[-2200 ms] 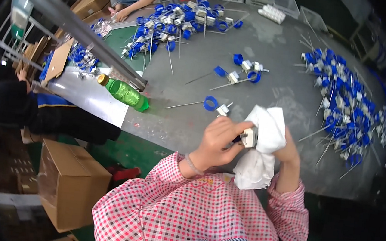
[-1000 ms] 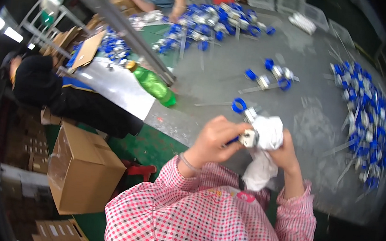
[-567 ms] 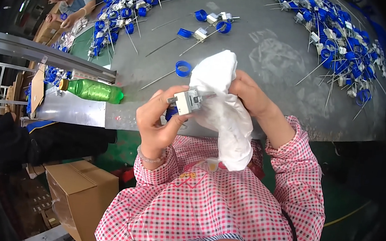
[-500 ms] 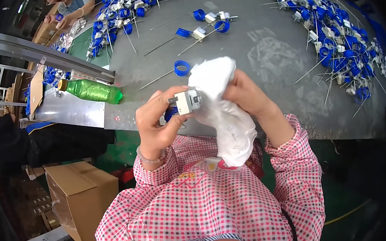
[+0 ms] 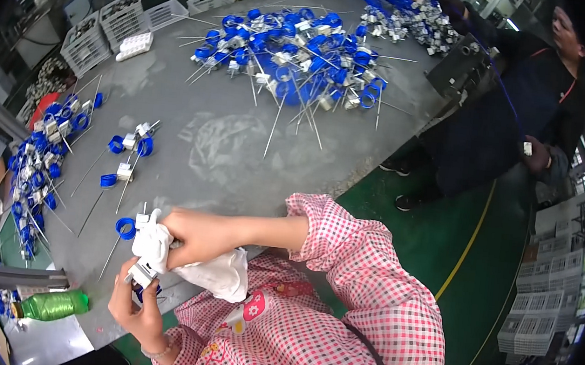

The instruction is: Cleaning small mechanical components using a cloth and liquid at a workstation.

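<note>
My left hand grips a small boxy capillary thermostat between thumb and fingers; part of its blue coil shows below. A white cloth is bunched in my right hand, and one end of it covers the side of the thermostat nearest that hand. The fingertips of my right hand are partly hidden by the cloth. Just beyond the cloth lies another thermostat with a blue coil and a thin metal rod. Several more thermostats lie loose on the grey table.
A large heap of blue-coiled thermostats covers the far table, another heap the left side. A green bottle lies near the left edge. White crates stand at the far left. One person stands at right, another sits at left.
My view has swung to the right, so the table, heaps and hands appear further left. Both hands keep hold of the same thermostat and cloth; the right hand now reaches over the cloth from the side.
</note>
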`<state>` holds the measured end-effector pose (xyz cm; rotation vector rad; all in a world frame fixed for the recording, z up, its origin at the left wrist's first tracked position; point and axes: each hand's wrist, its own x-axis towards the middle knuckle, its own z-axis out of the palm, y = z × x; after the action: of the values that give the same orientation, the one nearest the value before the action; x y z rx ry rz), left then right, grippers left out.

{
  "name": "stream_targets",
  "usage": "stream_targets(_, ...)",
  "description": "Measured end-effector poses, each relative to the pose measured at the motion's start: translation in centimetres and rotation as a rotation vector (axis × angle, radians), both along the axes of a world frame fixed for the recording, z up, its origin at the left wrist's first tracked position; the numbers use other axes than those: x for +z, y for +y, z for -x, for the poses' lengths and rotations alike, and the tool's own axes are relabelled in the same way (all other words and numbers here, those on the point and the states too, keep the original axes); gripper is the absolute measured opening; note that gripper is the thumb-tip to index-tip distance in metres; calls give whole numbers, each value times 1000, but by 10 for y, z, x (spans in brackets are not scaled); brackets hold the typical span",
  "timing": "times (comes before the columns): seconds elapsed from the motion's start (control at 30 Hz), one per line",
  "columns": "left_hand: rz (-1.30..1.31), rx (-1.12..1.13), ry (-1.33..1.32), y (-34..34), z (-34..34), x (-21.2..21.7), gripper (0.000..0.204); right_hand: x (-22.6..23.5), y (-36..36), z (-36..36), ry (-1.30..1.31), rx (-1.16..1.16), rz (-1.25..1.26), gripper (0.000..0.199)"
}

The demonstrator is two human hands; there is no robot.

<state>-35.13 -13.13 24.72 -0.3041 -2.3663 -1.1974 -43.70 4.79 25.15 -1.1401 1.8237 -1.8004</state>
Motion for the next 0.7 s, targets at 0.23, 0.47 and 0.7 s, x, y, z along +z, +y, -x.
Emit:
stream_targets(0.23,-27,33,52,-5,-10,-8,29,4,-7,-10,-178,38,120,24)
stream_targets(0.47,-117,88,12,-5,-13,-10,31,3,-10,-3,-97,30,-92,23)
stream_targets(0.7,-218,184,125,-18,-24,-13,33,6,-1,19,207,-370,-201,42)
